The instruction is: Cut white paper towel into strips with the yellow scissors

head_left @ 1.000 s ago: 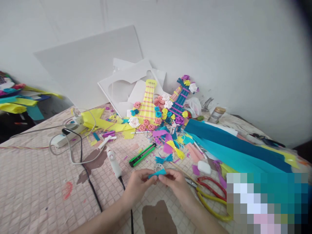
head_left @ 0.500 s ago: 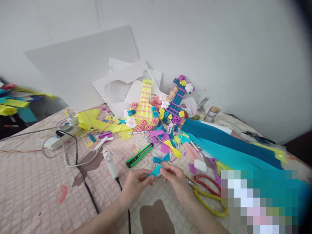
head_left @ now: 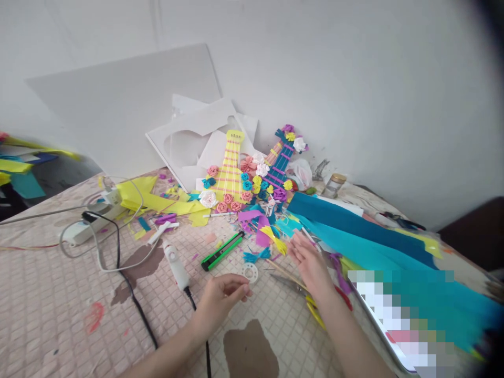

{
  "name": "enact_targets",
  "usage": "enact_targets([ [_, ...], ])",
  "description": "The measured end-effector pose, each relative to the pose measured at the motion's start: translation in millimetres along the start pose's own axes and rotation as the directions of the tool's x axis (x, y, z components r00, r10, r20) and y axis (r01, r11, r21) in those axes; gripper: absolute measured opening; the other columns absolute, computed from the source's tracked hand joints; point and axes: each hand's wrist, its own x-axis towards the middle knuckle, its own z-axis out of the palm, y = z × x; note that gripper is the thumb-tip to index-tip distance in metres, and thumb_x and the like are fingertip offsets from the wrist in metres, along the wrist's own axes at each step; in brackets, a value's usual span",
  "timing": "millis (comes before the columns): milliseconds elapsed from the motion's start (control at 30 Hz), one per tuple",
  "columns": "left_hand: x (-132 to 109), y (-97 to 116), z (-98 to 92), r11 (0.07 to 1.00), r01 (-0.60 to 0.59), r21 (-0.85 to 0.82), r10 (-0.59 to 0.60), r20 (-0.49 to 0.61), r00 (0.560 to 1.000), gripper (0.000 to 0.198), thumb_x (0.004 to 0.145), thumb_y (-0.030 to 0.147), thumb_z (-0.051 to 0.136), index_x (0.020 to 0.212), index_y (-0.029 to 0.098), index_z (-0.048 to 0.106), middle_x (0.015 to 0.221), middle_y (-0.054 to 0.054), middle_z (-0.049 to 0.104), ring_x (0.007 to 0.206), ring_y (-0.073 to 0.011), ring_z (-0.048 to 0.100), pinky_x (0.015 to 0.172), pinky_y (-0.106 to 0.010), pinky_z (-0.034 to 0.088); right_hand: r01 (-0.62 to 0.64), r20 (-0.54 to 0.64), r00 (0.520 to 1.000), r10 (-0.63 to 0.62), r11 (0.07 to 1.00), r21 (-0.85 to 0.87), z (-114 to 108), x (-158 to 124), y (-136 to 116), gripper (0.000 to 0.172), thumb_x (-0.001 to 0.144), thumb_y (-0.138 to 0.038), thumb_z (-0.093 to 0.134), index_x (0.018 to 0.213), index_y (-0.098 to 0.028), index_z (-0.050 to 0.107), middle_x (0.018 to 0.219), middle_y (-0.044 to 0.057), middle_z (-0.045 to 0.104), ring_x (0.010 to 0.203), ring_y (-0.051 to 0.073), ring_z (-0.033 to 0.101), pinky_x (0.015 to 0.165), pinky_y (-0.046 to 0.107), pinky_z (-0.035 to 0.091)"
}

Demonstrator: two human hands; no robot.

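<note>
Thumb and fingers of the left hand (head_left: 225,299) are pressed together; whether a thin piece is pinched between them cannot be told. The right hand (head_left: 310,262) is loosely spread, with no held item visible. Just beyond the left grip lies a white, round, perforated, plastic-looking ring (head_left: 255,274); just beside the right fingertips lies a yellow, tied paper bundle (head_left: 274,239). Between the hands lie a thin, tan wooden stick (head_left: 286,273) and metal-bladed, yellow-handled scissors (head_left: 286,284). Caution: the right arm crosses above the scissor handles, so a low sweep could swing the blades toward the left grip. A black, flexible cord (head_left: 192,300) passes beneath the left arm; snagging it could drag the attached white, elongated handheld tool (head_left: 177,269)
</note>
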Motion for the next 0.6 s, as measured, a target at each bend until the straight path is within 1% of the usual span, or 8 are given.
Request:
enact_targets([
  [67,-1,3,0.8,0.999,-0.01,0.036,0.009,0.01,1.0,0.029,0.072,0.04,0.062,0.082,0.013,0.062,0.069,-0.006,0.07,0.061,-0.0138,0.062,0.061,-0.026,0.049,-0.018,0.019,1.0,0.019,0.998,-0.055,1,-2,-3,0.037,0.062,-0.03,0.068,0.097,-0.023,0.063,0.101,0.007,0.066,0.086,0.024,0.064,0.066,0.034,0.052],
  [167,-4,9,2.1,0.989,-0.05,0.137,0.047,0.025,0.999,0.026,0.074,0.037,0.058,0.082,0.013,0.063,0.069,-0.006,0.07,0.061,-0.0145,0.062,0.061,-0.026,0.048,0.0,0.055,0.998,0.011,0.982,-0.189,3,-3,-12,0.024,0.067,-0.03,0.066,0.089,-0.02,0.065,0.092,0.009,0.069,0.074,0.025,0.065,0.059,0.035,0.051],
  [267,-7,10,3.3,0.951,-0.121,0.286,0.112,0.048,0.993,0.02,0.078,0.032,0.054,0.083,0.015,0.065,0.068,-0.005,0.07,0.062,-0.0142,0.062,0.06,-0.024,0.046,0.068,0.059,0.997,-0.049,0.925,-0.374,-5,23,-35,0.011,0.076,-0.026,0.062,0.082,-0.016,0.065,0.088,0.007,0.068,0.074,0.021,0.064,0.063,0.033,0.051],
  [333,-9,8,3.9,0.904,-0.19,0.383,0.175,0.074,0.982,0.017,0.079,0.028,0.053,0.082,0.017,0.066,0.068,-0.003,0.07,0.062,-0.0135,0.061,0.061,-0.023,0.045,0.116,0.031,0.993,-0.117,0.842,-0.527,-19,56,-56,0.015,0.084,-0.025,0.057,0.092,-0.013,0.062,0.092,0.005,0.065,0.08,0.017,0.062,0.069,0.033,0.051],
  [400,-11,6,4.5,0.848,-0.261,0.461,0.24,0.105,0.965,0.016,0.079,0.024,0.052,0.081,0.019,0.067,0.069,-0.001,0.07,0.063,-0.0126,0.061,0.062,-0.022,0.045,0.113,-0.032,0.982,-0.185,0.72,-0.685,-37,96,-78,0.019,0.088,-0.026,0.053,0.101,-0.013,0.059,0.101,0.006,0.061,0.086,0.018,0.06,0.074,0.036,0.051],
  [500,-13,4,5.8,0.758,-0.349,0.551,0.316,0.158,0.936,0.017,0.08,0.02,0.05,0.084,0.021,0.067,0.071,-0.001,0.07,0.064,-0.0125,0.061,0.063,-0.021,0.045,0.059,-0.106,0.955,-0.278,0.527,-0.848,-67,149,-104,0.022,0.091,-0.026,0.048,0.109,-0.017,0.057,0.116,0.008,0.056,0.098,0.02,0.057,0.083,0.039,0.048],
  [533,-13,3,6.2,0.725,-0.374,0.579,0.336,0.177,0.925,0.018,0.08,0.019,0.05,0.085,0.021,0.067,0.072,-0.001,0.07,0.066,-0.013,0.062,0.064,-0.021,0.046,0.042,-0.113,0.947,-0.3,0.468,-0.883,-77,163,-109,0.023,0.091,-0.026,0.046,0.109,-0.015,0.057,0.117,0.011,0.054,0.1,0.02,0.056,0.085,0.039,0.047],
  [600,-14,3,7.0,0.66,-0.42,0.623,0.374,0.212,0.903,0.018,0.079,0.017,0.05,0.085,0.021,0.066,0.072,-0.002,0.07,0.067,-0.0143,0.064,0.065,-0.022,0.046,0.0,-0.119,0.944,-0.309,0.359,-0.933,-94,186,-115,0.024,0.091,-0.025,0.048,0.11,-0.014,0.057,0.117,0.012,0.054,0.102,0.021,0.055,0.085,0.039,0.047],
])
